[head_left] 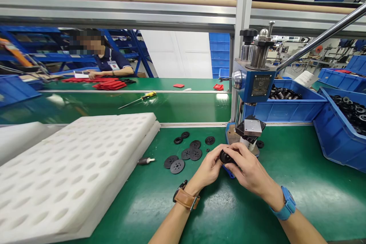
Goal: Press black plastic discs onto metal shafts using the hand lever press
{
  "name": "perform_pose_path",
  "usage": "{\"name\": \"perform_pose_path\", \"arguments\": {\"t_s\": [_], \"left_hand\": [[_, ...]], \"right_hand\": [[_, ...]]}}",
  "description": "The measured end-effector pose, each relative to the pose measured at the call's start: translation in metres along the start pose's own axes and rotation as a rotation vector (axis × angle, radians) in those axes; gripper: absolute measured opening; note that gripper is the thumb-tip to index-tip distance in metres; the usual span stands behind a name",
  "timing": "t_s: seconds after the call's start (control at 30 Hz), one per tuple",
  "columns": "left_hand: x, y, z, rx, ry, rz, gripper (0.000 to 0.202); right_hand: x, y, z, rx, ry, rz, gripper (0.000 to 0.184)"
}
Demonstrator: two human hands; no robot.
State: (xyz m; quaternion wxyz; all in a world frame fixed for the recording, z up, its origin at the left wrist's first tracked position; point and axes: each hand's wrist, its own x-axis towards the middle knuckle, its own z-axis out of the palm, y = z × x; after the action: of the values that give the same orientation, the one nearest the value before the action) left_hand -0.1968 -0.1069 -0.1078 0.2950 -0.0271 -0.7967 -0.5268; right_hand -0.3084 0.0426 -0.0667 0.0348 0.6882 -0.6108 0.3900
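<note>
Between my two hands is a small round black part [225, 156], like a wheel or pulley. My left hand [210, 166] grips its left side, while the fingers of my right hand [248, 166] close on it from the right and above. Just behind my hands stands a blue hand press [254, 84] with a metal block [252, 127] on its base. Several flat black discs with holes [177, 166] lie on the green table to the left of my hands. Something blue [229, 172] shows partly beneath the held part.
A thick white foam tray [114, 141] with round pockets fills the left side. By it lies a dark-handled tool [145, 161]. Blue bins of black parts [343, 137] stand at right. A screwdriver [138, 100] lies beyond the rail. A co-worker [111, 61] sits opposite near red pieces [110, 84].
</note>
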Motion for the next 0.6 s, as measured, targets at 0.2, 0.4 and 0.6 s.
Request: {"name": "perform_pose_path", "arguments": {"t_s": [0.2,0.4,0.6], "left_hand": [[0.0011,0.0021,0.0001,0.002,0.002,0.008,0.031],[0.0013,0.0036,0.0000,0.011,0.006,0.028,0.030],[0.0020,0.0041,-0.0022,0.012,-0.008,0.036,0.028]], "right_hand": [[0.0001,0.0010,0.0010,-0.034,0.021,-0.045,0.055],[0.0002,0.0022,0.0017,-0.042,0.042,-0.067,0.054],[0.0000,0.0026,0.0015,-0.044,0.051,-0.076,0.054]]}}
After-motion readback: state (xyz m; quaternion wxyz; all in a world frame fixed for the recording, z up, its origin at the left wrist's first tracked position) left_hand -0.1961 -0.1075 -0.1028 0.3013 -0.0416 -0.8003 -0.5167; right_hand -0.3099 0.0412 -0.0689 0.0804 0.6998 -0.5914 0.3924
